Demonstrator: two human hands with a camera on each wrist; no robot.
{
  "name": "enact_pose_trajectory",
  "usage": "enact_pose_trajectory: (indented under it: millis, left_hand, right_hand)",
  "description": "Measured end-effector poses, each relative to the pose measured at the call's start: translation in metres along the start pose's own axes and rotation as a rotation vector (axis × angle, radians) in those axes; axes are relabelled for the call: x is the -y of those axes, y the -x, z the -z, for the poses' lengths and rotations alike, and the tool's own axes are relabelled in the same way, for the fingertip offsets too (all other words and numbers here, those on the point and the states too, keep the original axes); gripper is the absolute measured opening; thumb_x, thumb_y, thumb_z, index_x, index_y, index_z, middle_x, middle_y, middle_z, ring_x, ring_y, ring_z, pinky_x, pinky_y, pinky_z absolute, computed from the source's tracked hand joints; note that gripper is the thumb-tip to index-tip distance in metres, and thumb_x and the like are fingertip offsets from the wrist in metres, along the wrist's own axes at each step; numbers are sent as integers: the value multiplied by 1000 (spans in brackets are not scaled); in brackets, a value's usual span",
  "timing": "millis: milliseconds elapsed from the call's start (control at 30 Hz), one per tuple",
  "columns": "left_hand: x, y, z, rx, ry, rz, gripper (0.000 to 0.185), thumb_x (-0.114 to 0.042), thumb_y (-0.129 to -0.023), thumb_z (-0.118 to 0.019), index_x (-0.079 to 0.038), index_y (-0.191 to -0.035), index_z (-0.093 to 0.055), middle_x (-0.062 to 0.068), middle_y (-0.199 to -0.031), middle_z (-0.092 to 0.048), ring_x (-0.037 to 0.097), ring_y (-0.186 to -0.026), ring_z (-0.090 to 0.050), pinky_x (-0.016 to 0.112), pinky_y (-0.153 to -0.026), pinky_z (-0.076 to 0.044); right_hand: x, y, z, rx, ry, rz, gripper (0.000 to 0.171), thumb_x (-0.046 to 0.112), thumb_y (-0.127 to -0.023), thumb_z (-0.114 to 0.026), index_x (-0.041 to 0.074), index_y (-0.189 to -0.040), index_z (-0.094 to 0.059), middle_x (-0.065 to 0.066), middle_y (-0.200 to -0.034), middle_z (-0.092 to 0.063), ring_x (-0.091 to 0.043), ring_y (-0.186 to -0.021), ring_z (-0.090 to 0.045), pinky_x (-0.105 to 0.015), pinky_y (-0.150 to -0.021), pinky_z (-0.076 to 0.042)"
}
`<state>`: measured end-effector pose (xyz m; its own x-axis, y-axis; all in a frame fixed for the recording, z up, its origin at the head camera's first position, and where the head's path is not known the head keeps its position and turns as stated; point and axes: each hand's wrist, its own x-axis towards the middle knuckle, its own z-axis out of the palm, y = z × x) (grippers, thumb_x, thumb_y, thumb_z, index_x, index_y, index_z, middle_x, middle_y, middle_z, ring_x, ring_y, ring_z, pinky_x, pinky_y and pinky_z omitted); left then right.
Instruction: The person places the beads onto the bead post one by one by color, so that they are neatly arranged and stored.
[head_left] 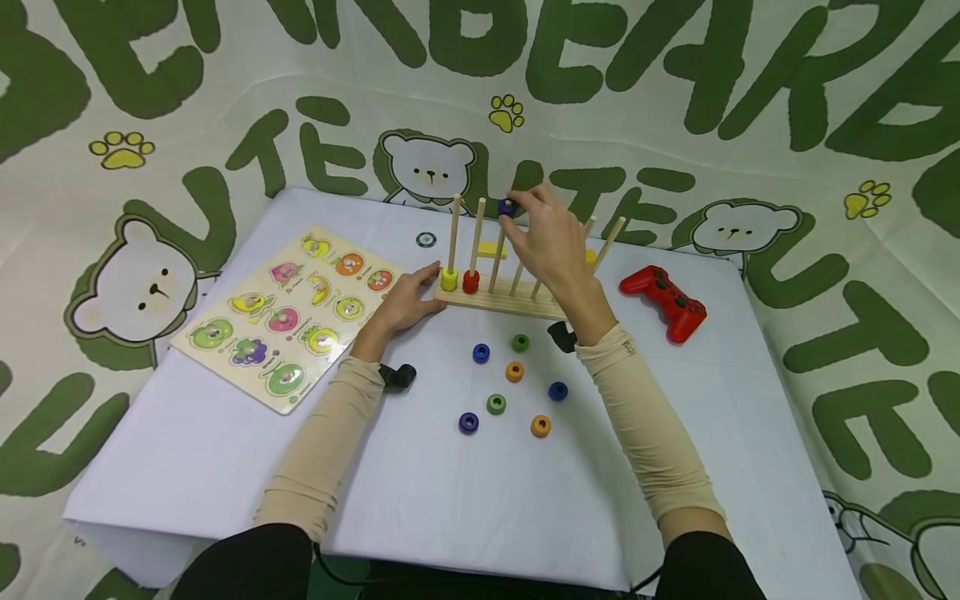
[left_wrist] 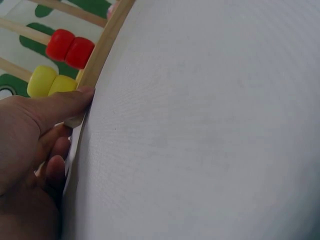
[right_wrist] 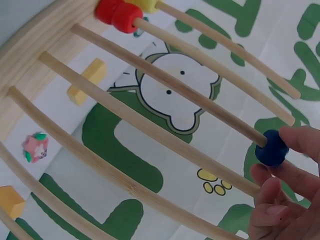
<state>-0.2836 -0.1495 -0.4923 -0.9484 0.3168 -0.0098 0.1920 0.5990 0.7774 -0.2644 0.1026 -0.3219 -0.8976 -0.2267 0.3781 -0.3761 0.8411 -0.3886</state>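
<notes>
My right hand pinches a dark blue bead between thumb and fingertips. That bead sits at the top end of the third peg of a wooden peg rack. At the rack's left end, my left hand holds the wooden base, its thumb along the near edge in the left wrist view. Two yellow beads are stacked on the first peg, and two red beads on the second. Bare pegs stand further right, partly hidden behind my right hand in the head view.
Loose blue, green and orange beads lie in front of the rack. A fruit puzzle board is at the left, a red game controller at the right. Behind the rack are yellow blocks and a small round disc.
</notes>
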Motion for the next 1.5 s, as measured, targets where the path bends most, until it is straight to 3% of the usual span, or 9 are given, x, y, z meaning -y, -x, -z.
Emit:
enact_pose_trajectory:
  millis: [233, 367, 433, 500, 700, 833, 1133, 1367, 1500]
  left_hand:
    - [-1, -1, -1, 5, 4, 6, 84, -16, -99, -77, -4, -168, -31, 21, -166, -45, 40, -150, -47, 52, -129, -32]
    - [-2, -2, -1, 4, 3, 6, 84, -16, -98, -77, -4, -168, -31, 21, -166, -45, 39, -149, -47, 52, -130, -31]
    - [-2, -2, -2, 4, 1, 9, 84, -16, -98, -77, -5, -168, -32, 20, -165, -46, 39, -150, -47, 51, -130, -31]
    - [-2, -2, -2, 3, -7, 14, 84, -17, -98, -77, -6, -168, -32, 20, -165, -46, 39, -150, -47, 51, -130, -30]
    - [-1, -2, 0, 3, -18, 21, 83, -16, -99, -77, -5, -168, -32, 22, -163, -48, 40, -149, -47, 52, -130, -30]
    - [-1, -1, 2, 5, -11, 20, 83, -16, -99, -76, -5, -168, -32, 23, -163, -48, 39, -149, -47, 52, -130, -31]
    - [-3, 1, 5, 5, -12, 30, 83, -17, -100, -76, -5, -168, -31, 24, -163, -47, 40, -151, -45, 52, -130, -30]
    - [-3, 2, 4, 8, -12, 30, 83, -15, -99, -76, -5, -168, -31, 25, -161, -50, 41, -150, -45, 53, -130, -30]
    - [-2, 2, 4, 11, -11, 29, 82, -15, -100, -75, -5, -168, -31, 26, -160, -50, 41, -150, -46, 53, -130, -29]
  right_hand:
    - [-3, 7, -1, -45, -12, 25, 49, 31, -106, -69, 9, -149, -63, -14, -144, -60, -29, -78, -62, -37, -60, -49]
    - [-6, 24, -2, -151, -72, 95, 40, 23, -104, -69, 7, -141, -68, -16, -142, -61, -25, -65, -56, -35, -53, -43]
    - [-6, 37, -2, -132, -93, 138, 35, 20, -103, -70, 4, -135, -71, -17, -136, -64, -26, -65, -57, -35, -52, -44]
    - [-5, 53, -4, -9, -71, 175, 32, 20, -103, -72, 5, -130, -73, -15, -130, -67, -25, -73, -63, -36, -56, -51]
    - [9, 105, -14, 644, -63, 249, 36, 25, -98, -79, 9, -129, -75, -9, -126, -73, -26, -108, -71, -41, -90, -61]
    - [18, 135, -30, 834, -69, 324, 37, 22, -93, -84, 10, -127, -75, -7, -121, -72, -23, -103, -71, -39, -90, -60]
    - [23, 157, -61, 827, 28, 388, 30, 19, -88, -89, 17, -115, -77, 3, -109, -72, -8, -91, -65, -31, -84, -59]
    - [23, 152, -62, 821, -50, 366, 26, 17, -91, -86, 12, -116, -77, 1, -112, -76, -12, -100, -71, -30, -88, -61]
    - [20, 132, -44, 722, -155, 304, 33, 14, -95, -82, 6, -126, -76, -5, -120, -78, -20, -110, -74, -35, -97, -61]
